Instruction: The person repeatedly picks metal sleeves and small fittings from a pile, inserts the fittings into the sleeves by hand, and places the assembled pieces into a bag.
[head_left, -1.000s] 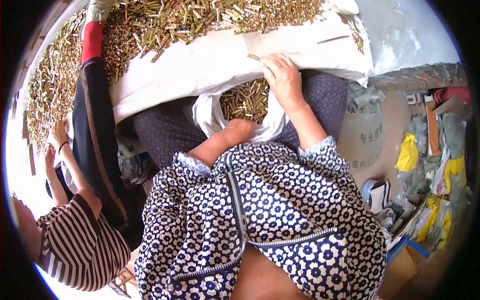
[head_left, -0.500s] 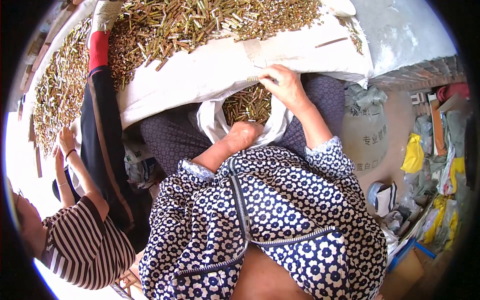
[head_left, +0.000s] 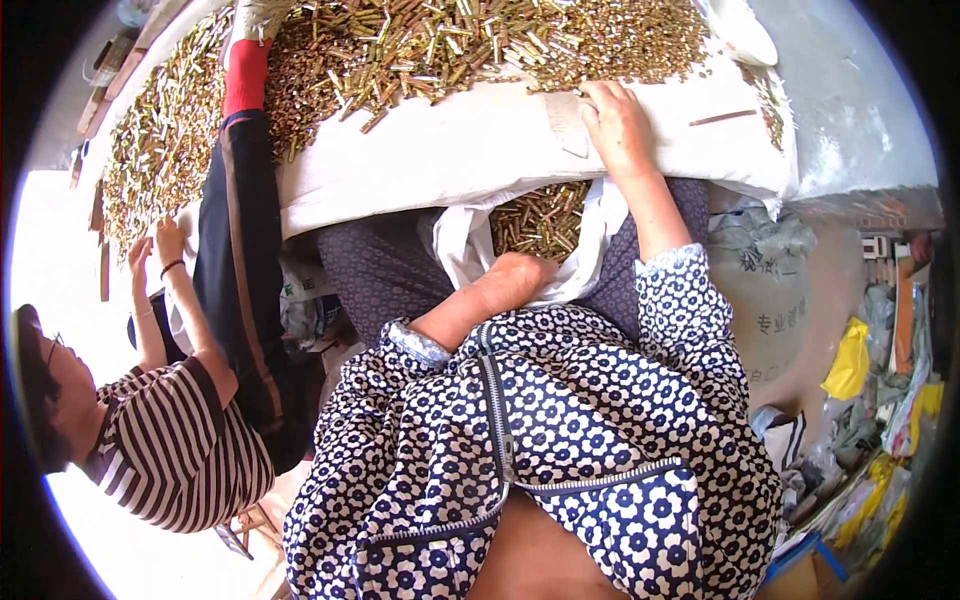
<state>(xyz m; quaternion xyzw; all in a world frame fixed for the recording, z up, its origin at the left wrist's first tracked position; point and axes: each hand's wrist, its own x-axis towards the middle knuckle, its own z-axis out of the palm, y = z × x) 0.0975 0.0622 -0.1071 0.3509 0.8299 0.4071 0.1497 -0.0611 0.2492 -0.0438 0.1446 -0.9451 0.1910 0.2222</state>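
A white bag [head_left: 458,240] sits open between my knees, full of slim brass-coloured metal tubes [head_left: 540,218]. At its near rim is my left hand [head_left: 518,280], fingers curled in over the tubes; whatever they grip is hidden. My right hand [head_left: 616,125] reaches over the white cloth [head_left: 400,165], its bent fingertips together at the near edge of a heap of small brass-coloured pieces [head_left: 610,50]. Anything between those fingers is too small to make out. Longer brass-coloured tubes [head_left: 410,50] are heaped to the left of the small pieces.
A thin brown stick [head_left: 722,117] lies on the cloth to the right, below a white bowl-like object [head_left: 743,30]. At left, a co-worker in a striped shirt [head_left: 165,450] handles pieces, one dark-trousered leg [head_left: 240,250] stretched onto the cloth. Plastic bags [head_left: 845,360] lie at right.
My right hand has moved forward from above the bag to the edge of the small-piece heap. My left hand stays at the bag's rim. The whole view has shifted slightly.
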